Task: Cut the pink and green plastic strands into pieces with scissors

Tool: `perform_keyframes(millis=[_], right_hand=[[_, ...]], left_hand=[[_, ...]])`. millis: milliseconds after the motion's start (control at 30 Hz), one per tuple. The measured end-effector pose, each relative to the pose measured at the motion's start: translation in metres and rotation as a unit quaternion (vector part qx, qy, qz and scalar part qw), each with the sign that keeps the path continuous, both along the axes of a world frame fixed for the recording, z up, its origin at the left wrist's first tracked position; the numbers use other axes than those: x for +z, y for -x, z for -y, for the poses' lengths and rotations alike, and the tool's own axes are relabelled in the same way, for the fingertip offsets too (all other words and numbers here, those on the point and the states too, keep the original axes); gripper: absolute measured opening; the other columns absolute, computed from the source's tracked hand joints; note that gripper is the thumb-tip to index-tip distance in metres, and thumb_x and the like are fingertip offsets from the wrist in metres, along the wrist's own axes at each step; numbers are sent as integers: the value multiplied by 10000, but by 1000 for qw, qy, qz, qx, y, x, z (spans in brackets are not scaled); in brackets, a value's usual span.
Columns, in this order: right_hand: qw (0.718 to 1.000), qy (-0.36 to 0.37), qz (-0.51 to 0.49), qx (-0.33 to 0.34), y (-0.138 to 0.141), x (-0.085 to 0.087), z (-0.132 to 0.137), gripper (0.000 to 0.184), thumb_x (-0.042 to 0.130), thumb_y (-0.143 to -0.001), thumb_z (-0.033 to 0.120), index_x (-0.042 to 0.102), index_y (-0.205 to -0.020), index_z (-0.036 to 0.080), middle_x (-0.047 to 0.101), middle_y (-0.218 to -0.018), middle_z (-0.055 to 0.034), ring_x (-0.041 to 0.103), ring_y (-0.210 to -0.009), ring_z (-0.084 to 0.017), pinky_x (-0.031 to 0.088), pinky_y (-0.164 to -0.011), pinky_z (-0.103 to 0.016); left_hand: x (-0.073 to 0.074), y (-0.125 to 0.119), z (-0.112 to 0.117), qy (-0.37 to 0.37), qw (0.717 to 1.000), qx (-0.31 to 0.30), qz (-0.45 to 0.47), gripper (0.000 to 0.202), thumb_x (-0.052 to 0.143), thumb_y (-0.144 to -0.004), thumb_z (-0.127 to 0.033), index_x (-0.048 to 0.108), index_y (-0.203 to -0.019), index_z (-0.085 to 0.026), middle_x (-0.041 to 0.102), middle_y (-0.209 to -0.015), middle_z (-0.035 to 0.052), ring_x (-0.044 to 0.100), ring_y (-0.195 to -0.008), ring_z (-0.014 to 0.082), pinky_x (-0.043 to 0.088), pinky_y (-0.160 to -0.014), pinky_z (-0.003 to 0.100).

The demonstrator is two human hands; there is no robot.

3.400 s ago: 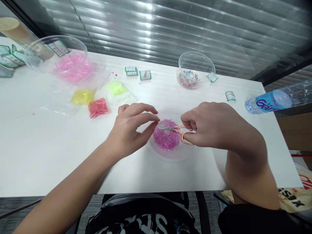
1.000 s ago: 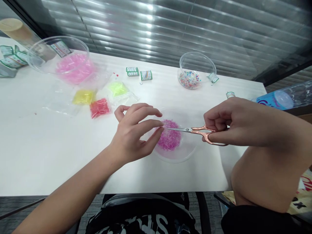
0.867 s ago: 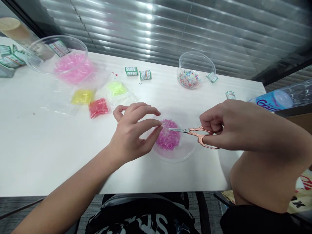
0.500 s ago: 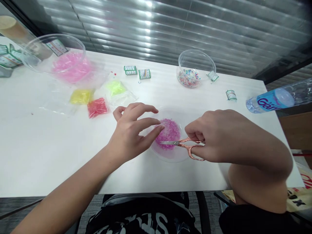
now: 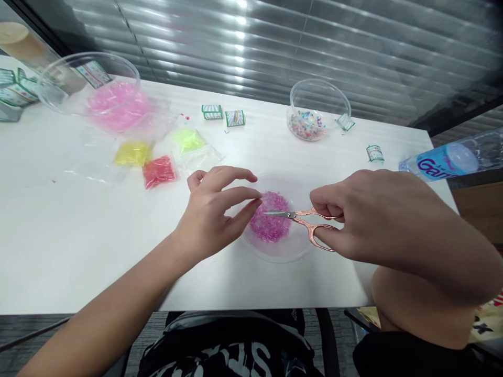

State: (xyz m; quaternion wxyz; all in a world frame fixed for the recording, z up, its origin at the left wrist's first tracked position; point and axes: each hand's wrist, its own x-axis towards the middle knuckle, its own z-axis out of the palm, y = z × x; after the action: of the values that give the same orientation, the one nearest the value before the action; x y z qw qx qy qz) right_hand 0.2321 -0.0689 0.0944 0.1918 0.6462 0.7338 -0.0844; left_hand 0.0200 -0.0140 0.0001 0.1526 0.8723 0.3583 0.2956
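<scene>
My right hand [image 5: 365, 214] is closed on a pair of scissors [image 5: 310, 215], two fingers through the rose-gold handle loops. Their silver blades point left over a clear round bowl [image 5: 301, 246], tips close to my left fingertips. Inside the bowl lies a heap of small pink-purple pieces [image 5: 272, 225]. My left hand [image 5: 220, 212] hovers at the bowl's left side, thumb and a finger pinched together. Whatever sits in that pinch is too small and pale to make out.
At the back left, a clear tub [image 5: 133, 73] stands by pink filling [image 5: 118, 107]. Yellow [image 5: 132, 153], red [image 5: 159, 172] and lime [image 5: 188, 140] packets lie nearby. A tub of colourful beads [image 5: 306, 125], printed labels [image 5: 234, 118] and a water bottle [image 5: 448, 161] are farther right.
The scissors have moved up and slightly right with my right hand, and their blades look closer together. My left hand stays nearly in place, its pinch slightly higher.
</scene>
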Motion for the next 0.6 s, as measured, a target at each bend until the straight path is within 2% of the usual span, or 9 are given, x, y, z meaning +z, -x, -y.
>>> perform_keyframes(millis=[200,600], right_hand=[[999,3,3,42,9,-1,2,278,510,-754,406,527,-582,188,381,-468,17,253,-456,-92,129,-562,-296],[999,-1,0,46,10,-4,-1,233,521,-744,328,520,-562,183,414,-486,10,217,-462,-88,120,-550,-291]], left_hand=[[1,0,-1,-4,1000,-3,3,128,589,-879,-249,713,-847,-253,681,-1080,33,624,-956,201,352,-797,363],[0,0,0,14,1000,-2,8,121,601,-871,-261,719,-846,-257,677,-1091,30,619,-968,206,357,-825,374]])
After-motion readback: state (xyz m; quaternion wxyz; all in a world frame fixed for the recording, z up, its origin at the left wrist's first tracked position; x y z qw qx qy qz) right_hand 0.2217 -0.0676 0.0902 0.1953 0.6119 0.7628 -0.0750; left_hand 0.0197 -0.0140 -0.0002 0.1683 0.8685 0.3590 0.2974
